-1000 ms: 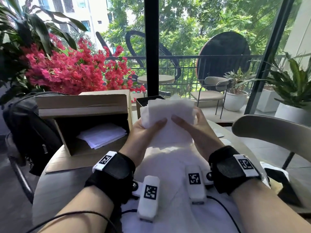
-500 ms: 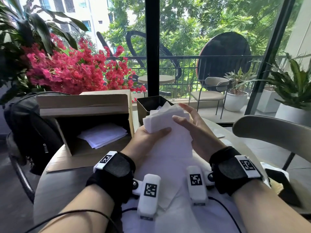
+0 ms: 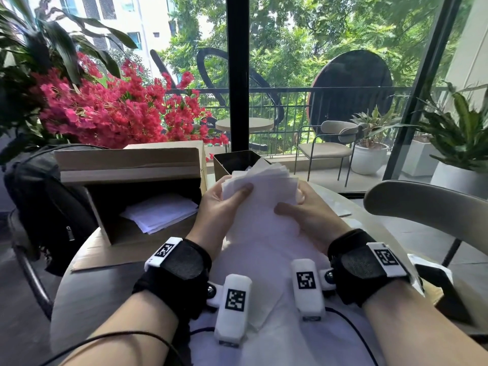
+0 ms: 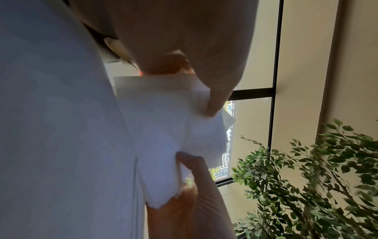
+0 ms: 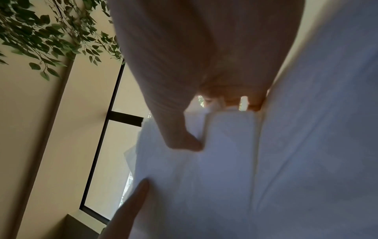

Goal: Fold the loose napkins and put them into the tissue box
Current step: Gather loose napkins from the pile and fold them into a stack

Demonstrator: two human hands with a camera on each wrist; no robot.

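Two bare hands hold a stack of white napkins (image 3: 260, 186) up over a round table (image 3: 87, 289), just in front of a small dark box (image 3: 232, 161). Left hand (image 3: 219, 202) grips the stack's left edge, thumb pressed on the near face and fingers curled behind it. Right hand (image 3: 307, 211) grips the right edge the same way, thumb on the near face lower down, fingers wrapped behind. From the left wrist view, the stack (image 4: 174, 129) is pinched between that hand's thumb (image 4: 216, 103) and its fingers, with the other hand's fingers at its lower edge. From the right wrist view, the thumb (image 5: 184, 142) presses into the stack (image 5: 225, 153); the top sheets fan apart slightly.

More white sheets (image 3: 266, 260) lie spread on the table beneath the stack, reaching toward the person. To the left of the stack an open cardboard box (image 3: 126, 175) lies on its side, a few white sheets (image 3: 161, 212) inside. Left of that box sits a black backpack (image 3: 45, 207). Behind it is a mass of pink flowers (image 3: 111, 112). Right of the stack a beige chair back (image 3: 422, 202) curves by the table's edge, and a dark phone (image 3: 446, 291) lies near the right wrist.

Beyond the dark box, floor-to-ceiling glass shows a balcony with a railing, a chair (image 3: 330, 143), potted plants and green trees
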